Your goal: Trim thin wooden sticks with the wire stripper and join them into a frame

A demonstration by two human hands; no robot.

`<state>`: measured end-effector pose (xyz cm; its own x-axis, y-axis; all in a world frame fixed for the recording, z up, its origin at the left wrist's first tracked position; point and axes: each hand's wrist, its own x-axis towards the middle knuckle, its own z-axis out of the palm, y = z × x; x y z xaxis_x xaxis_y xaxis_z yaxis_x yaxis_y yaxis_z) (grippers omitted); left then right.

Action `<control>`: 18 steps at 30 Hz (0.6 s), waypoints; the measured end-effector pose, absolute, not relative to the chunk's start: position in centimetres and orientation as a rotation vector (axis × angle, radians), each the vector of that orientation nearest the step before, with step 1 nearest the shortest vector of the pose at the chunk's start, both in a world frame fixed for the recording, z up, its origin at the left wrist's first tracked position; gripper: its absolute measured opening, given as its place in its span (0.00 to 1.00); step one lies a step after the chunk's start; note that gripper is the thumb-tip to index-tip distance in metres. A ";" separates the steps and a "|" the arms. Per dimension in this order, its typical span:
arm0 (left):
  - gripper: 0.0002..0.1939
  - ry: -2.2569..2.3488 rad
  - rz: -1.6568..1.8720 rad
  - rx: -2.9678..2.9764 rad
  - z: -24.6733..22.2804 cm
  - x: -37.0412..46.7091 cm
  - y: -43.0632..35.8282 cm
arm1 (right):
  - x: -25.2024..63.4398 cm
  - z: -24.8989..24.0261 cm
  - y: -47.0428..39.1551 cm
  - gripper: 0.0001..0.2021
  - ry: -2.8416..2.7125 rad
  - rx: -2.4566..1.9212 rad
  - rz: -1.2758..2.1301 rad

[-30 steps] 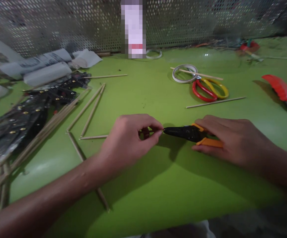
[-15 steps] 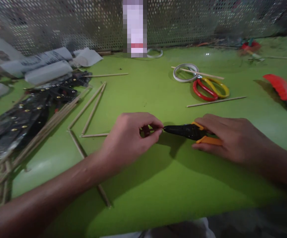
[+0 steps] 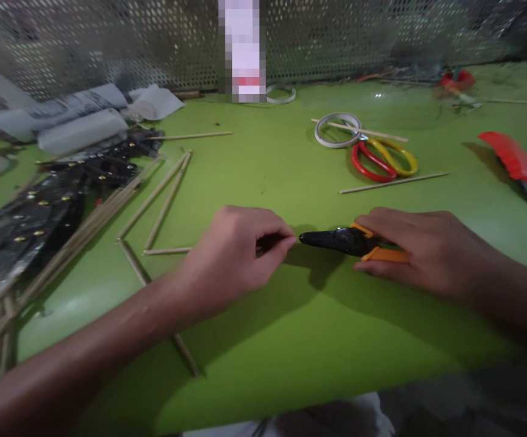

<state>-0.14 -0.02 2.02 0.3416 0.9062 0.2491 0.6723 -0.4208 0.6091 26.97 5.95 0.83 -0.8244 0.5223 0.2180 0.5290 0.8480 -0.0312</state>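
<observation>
My left hand (image 3: pixel 245 246) is closed in a pinch, thumb against fingertips, just left of the plier jaws. A thin wooden stick (image 3: pixel 167 250) runs under that hand into its grip; its far end is hidden by the fingers. Wrapped round the orange handles of black-jawed pliers (image 3: pixel 339 240) is my right hand (image 3: pixel 427 249). The jaws point left, their tip a small gap from my left fingertips. More sticks (image 3: pixel 154 194) lie end to end in a zigzag at the left, one of them (image 3: pixel 186 355) passing beneath my left forearm.
Scissors (image 3: pixel 377 173) with red and yellow handles lie by a tape roll (image 3: pixel 320 141) and loose sticks. A red cutter knife (image 3: pixel 509 158) is at the right. Stick bundles (image 3: pixel 72 243), a black studded item (image 3: pixel 40 212) and white rolls (image 3: pixel 84 130) crowd the left of the green table (image 3: pixel 268 376).
My left fingertips have drawn slightly away from the plier tip, and the thin piece between them no longer shows. The view has shifted a little; my right hand keeps its grip.
</observation>
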 end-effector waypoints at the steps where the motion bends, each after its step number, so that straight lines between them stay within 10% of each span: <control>1: 0.07 1.373 0.801 2.226 2.0 -0.2 0.1 | 27.0 0.8 6.0 0.24 -2.811 -0.819 -0.033; 18: 0.07 1.405 0.974 2.108 1.5 -0.4 0.4 | 27.0 1.9 6.1 0.21 -2.666 -0.979 0.490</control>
